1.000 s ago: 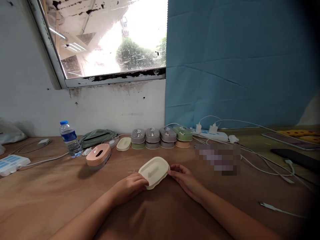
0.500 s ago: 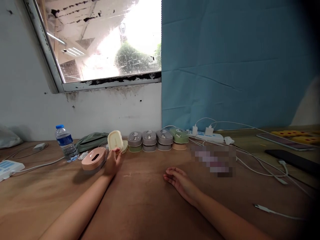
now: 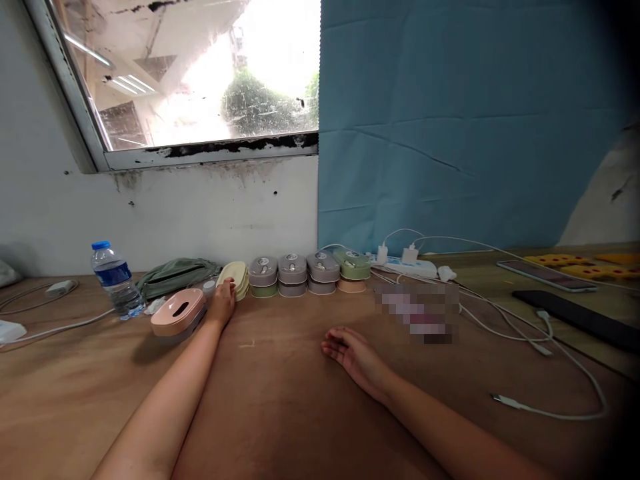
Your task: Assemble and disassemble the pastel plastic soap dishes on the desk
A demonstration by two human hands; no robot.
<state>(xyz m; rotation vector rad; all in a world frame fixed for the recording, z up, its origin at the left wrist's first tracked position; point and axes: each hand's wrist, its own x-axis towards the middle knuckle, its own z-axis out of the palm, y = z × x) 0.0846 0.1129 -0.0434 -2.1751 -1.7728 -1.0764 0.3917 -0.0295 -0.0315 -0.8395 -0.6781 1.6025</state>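
While the left hand [image 3: 225, 297] reaches to just left of the frame's centre, its fingers lie bent over the near side of a stack of cream lids [image 3: 241, 275]; whether they grip the upper one or merely rest on it, I cannot tell. The right hand [image 3: 355, 357], slightly right of and below the frame's centre, is half open with loosely curled fingers and holds nothing, its palm turned toward the left of the frame.

Just right of the lids, a row runs across the middle of the frame: a grey-over-green box [image 3: 263, 275], two grey boxes [image 3: 292, 275] and a green-over-orange box [image 3: 354, 267]. Left of the left hand sits a pink-topped box [image 3: 176, 312] with a dark slot, near a green pouch [image 3: 175, 277]. A water bottle [image 3: 115, 280] stands farther left. White cables [image 3: 560, 417] lie at the lower right of the brown table [image 3: 270, 407].
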